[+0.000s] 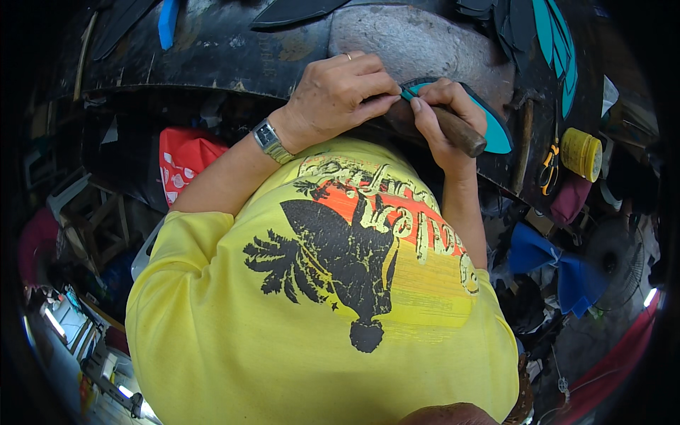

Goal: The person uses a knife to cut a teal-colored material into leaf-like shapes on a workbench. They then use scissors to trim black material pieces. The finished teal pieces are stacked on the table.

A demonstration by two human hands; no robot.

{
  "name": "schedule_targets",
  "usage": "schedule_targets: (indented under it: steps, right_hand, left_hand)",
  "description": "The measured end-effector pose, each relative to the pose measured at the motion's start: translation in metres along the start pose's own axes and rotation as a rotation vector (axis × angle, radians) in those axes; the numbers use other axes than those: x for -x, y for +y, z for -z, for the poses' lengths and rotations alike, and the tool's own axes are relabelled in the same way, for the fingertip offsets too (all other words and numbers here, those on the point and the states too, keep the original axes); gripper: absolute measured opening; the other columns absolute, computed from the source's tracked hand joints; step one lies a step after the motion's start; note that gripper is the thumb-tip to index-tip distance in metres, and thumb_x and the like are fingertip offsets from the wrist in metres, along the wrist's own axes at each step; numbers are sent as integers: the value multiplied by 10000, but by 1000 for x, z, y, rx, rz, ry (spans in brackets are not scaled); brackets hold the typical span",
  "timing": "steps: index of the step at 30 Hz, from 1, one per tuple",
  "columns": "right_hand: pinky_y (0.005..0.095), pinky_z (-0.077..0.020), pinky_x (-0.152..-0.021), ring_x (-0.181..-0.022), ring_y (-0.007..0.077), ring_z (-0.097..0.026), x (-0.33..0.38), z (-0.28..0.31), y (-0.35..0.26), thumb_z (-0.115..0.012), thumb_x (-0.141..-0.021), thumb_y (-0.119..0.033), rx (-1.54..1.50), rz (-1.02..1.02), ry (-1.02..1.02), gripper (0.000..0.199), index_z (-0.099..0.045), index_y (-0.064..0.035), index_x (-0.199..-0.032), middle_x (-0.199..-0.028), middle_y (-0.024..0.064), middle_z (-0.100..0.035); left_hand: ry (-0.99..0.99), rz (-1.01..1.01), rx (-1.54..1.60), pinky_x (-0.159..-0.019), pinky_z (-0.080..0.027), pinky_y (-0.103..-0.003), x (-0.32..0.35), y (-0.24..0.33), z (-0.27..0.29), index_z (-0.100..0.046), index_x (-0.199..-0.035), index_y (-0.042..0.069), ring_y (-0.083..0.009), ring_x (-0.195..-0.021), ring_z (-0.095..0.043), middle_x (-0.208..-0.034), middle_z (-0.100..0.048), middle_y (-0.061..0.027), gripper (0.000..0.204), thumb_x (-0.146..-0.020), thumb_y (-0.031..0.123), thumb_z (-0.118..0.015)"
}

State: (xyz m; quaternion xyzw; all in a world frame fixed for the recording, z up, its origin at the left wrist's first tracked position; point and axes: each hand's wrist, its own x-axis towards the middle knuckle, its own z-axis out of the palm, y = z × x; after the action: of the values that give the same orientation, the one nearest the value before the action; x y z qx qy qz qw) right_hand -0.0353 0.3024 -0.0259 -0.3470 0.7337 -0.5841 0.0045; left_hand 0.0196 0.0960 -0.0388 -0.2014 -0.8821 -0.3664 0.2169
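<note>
A teal sole-shaped piece with a black edge (499, 133) lies at the near edge of the dark worktable. Over it, my right hand (446, 113) is closed round a tool with a brown wooden handle (464, 134); the handle's thick end points to the lower right. The tool's working end is hidden by my fingers. My left hand (345, 92), with a ring and a silver wristwatch (270, 139), pinches close to the right fingertips. A bit of teal shows between the two hands. What the left fingers hold, if anything, is too small to make out.
A grey slab (418, 39) is set in the worktable (205, 64). Black pieces (506, 28) and teal pieces (556, 42) lie at the far right. Orange-handled scissors (550, 168) and a yellow tub (581, 154) are at the right edge. A red bag (188, 159) is at left.
</note>
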Motion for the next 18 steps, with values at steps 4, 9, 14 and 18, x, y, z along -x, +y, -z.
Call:
schedule_targets:
  steps: [4, 9, 14, 18]
  right_hand:
    - [251, -477, -595, -623, 123, -605, 0, -1, 0, -745, -799, -9, 38, 2, -5, 115, -630, -22, -800, -740, 46, -654]
    - [261, -481, -596, -621, 145, -612, 0, -1, 0, -742, -782, -11, 58, 8, -5, 122, -620, -26, -789, -737, 53, -651]
    - [278, -482, -600, -619, 180, -612, -2, 0, -1, -729, -759, 5, 81, 34, -25, 130, -605, -25, -780, -734, 69, -641]
    - [293, -479, -601, -621, 205, -610, -3, 0, -3, -724, -741, 10, 96, 39, -36, 140, -592, -24, -773, -729, 77, -629]
  left_hand:
    - [2, -3, 3, -673, -529, -321, 0, -1, 0, -739, -911, 101, -214, -785, -665, -853, -670, -27, 123, -804, 134, -792]
    - [4, 1, 9, -672, -529, -323, 0, -1, -1, -736, -908, 99, -216, -785, -665, -854, -669, -31, 123, -805, 135, -792]
    - [12, -8, 6, -671, -529, -324, 0, -1, -1, -734, -908, 97, -217, -783, -665, -852, -667, -33, 126, -803, 135, -793]
    - [6, -7, 5, -670, -529, -324, 0, -1, -1, -733, -911, 95, -217, -783, -665, -853, -667, -32, 132, -801, 134, -794]
